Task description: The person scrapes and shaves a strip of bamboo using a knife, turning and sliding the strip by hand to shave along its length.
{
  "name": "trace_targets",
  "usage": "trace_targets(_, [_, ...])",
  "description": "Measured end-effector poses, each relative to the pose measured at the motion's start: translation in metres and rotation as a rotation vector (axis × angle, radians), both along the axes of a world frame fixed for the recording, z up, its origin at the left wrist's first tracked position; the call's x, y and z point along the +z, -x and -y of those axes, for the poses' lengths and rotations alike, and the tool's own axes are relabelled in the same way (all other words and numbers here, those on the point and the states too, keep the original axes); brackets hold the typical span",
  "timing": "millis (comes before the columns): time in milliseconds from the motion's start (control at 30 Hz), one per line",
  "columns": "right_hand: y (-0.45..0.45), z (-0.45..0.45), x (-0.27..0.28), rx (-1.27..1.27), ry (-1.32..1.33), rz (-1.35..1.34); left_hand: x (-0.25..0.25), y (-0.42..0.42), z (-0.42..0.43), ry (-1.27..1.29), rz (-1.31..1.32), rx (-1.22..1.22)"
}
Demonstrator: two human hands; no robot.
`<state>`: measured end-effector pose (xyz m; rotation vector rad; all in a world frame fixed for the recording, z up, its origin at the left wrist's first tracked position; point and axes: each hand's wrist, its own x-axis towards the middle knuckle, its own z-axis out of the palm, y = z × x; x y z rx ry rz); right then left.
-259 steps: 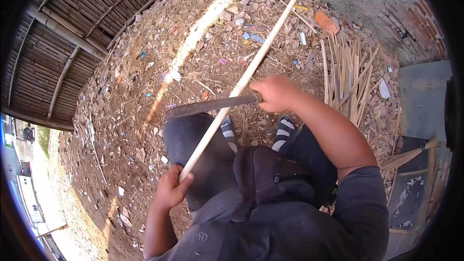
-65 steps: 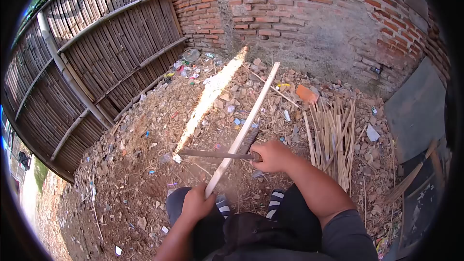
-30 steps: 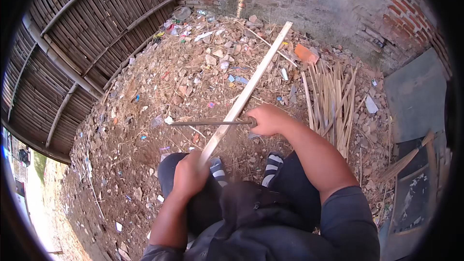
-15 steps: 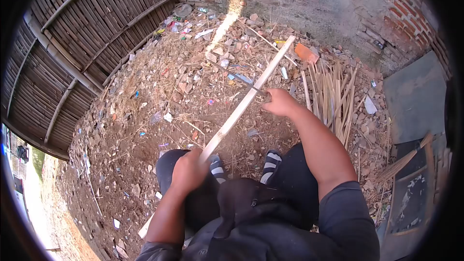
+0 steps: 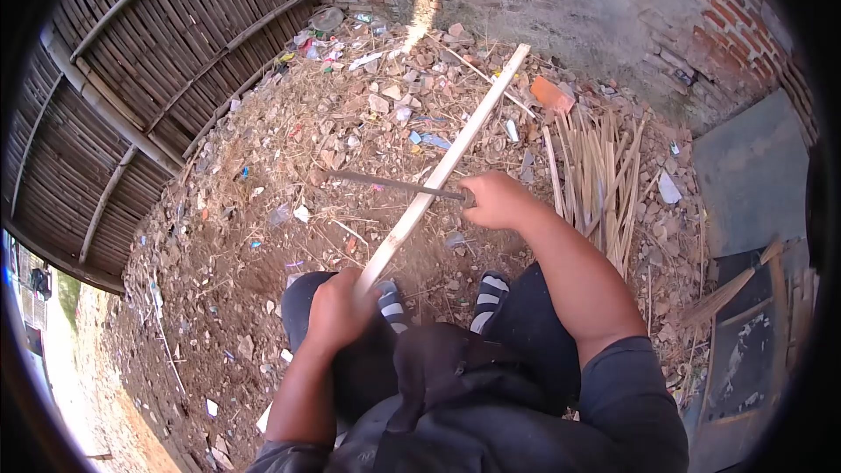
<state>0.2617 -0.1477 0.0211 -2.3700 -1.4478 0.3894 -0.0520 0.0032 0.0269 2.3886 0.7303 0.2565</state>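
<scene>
My left hand [image 5: 338, 308] is closed around the lower part of a long pale wooden strip [image 5: 464, 138], which slants up and away to the right. My right hand [image 5: 496, 200] grips the handle of a machete [image 5: 385, 182] with a long, narrow, dark blade. The blade lies across the strip around its middle, its tip pointing left. Both the strip and the blade are above the ground. My left fist hides part of the strip, and my right fingers cover most of the handle.
A bundle of thin split strips [image 5: 600, 175] lies on the rubble-strewn ground at right. An orange tile piece [image 5: 552, 95] is behind it. A bamboo wall [image 5: 166, 44] stands left, a brick wall [image 5: 596, 9] behind. Grey panels [image 5: 749, 175] lean at right.
My right hand has drawn the machete down along the strip, closer to my body, and the blade now shows flatter across it. The left hand stays nearly in place, gripping the strip.
</scene>
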Motion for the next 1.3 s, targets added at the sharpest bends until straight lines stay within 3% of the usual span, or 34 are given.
trace_targets(33, [0.022,-0.001,0.019,0.061,0.082,0.057,0.0,-0.001,0.001,-0.005,-0.005,-0.005])
trace_targets(133, [0.006,-0.006,0.0,0.163,0.056,-0.082,0.0,0.002,0.002,-0.004,-0.002,-0.006])
trace_targets(267, [-0.034,-0.004,-0.012,-0.321,-0.13,-0.271,-0.008,0.006,-0.007,0.034,0.046,0.018])
trace_targets(300, [-0.034,-0.003,-0.017,-0.331,-0.147,-0.194,-0.009,0.006,-0.008,0.045,0.046,0.017])
trace_targets(533, [0.015,0.002,0.003,0.202,0.037,0.112,0.002,-0.001,0.002,0.036,-0.046,0.007])
trace_targets(567, [-0.001,-0.002,-0.014,0.178,0.035,-0.036,0.001,0.0,0.0,0.028,-0.05,0.0])
trace_targets(667, [-0.036,-0.003,-0.046,-0.162,-0.254,-0.045,0.001,0.0,-0.006,0.043,-0.008,0.018])
trace_targets(700, [-0.022,-0.003,0.0,-0.306,-0.021,-0.323,0.001,0.002,-0.006,0.061,0.007,0.03])
trace_targets(800, [-0.011,-0.004,-0.014,-0.009,-0.233,0.016,0.0,0.001,-0.006,0.092,0.005,0.02])
trace_targets(833, [-0.005,-0.005,-0.01,0.098,-0.083,-0.038,0.0,0.0,-0.004,0.075,-0.003,0.006])
trace_targets(933, [0.014,-0.006,0.005,0.217,-0.027,0.109,0.001,0.0,-0.002,0.03,-0.011,-0.026])
trace_targets(967, [0.003,-0.007,0.0,0.167,0.028,-0.051,0.0,0.002,-0.002,0.024,-0.006,-0.03])
trace_targets(1067, [-0.043,-0.001,-0.04,-0.191,-0.2,-0.232,-0.003,0.003,-0.008,0.045,0.042,0.003])
trace_targets(1167, [-0.042,0.005,-0.03,-0.273,-0.295,-0.054,-0.006,0.007,-0.008,0.085,0.087,0.021])
trace_targets(1300, [0.01,0.006,0.013,0.058,-0.153,0.062,0.001,0.002,-0.003,0.155,0.068,0.029])
